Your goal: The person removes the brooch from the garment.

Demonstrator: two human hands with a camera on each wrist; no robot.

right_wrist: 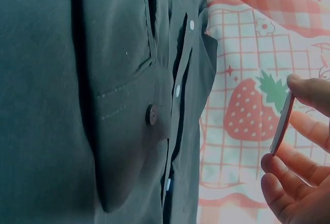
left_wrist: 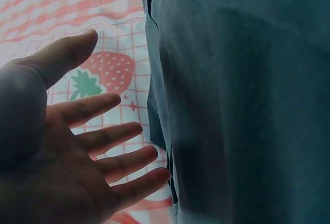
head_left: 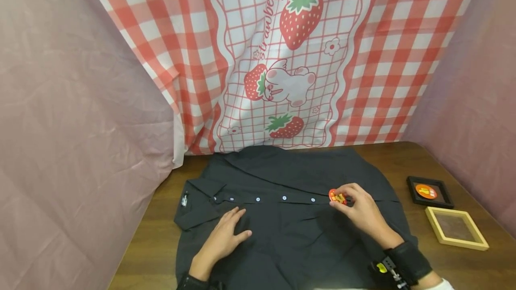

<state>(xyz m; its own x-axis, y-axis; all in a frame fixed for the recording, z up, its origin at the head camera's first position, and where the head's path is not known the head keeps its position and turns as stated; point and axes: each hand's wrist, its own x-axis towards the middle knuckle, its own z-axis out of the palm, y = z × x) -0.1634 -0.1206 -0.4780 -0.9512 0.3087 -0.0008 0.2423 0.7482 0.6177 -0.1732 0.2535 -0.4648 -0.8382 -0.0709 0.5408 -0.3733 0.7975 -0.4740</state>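
A dark button-up shirt (head_left: 262, 227) lies spread on the table, its collar to the left and a row of pale buttons across it. Between thumb and fingers, my right hand (head_left: 363, 214) pinches a thin, round red badge (head_left: 337, 196) with a yellow design, over the right end of the button row. Edge-on, the same badge (right_wrist: 282, 123) appears in the right wrist view, apart from the cloth there. My left hand (head_left: 223, 236) is over the shirt near the collar, fingers extended and holding nothing. Whether it touches the cloth, I cannot tell.
On the table's right side, a black square frame (head_left: 411, 190) holds a round orange badge (head_left: 426, 191). A pale wooden frame (head_left: 433, 223) lies just in front of it. A red-checked strawberry cloth (head_left: 258, 57) hangs behind the table, with pinkish curtains (head_left: 80, 124) at both sides.
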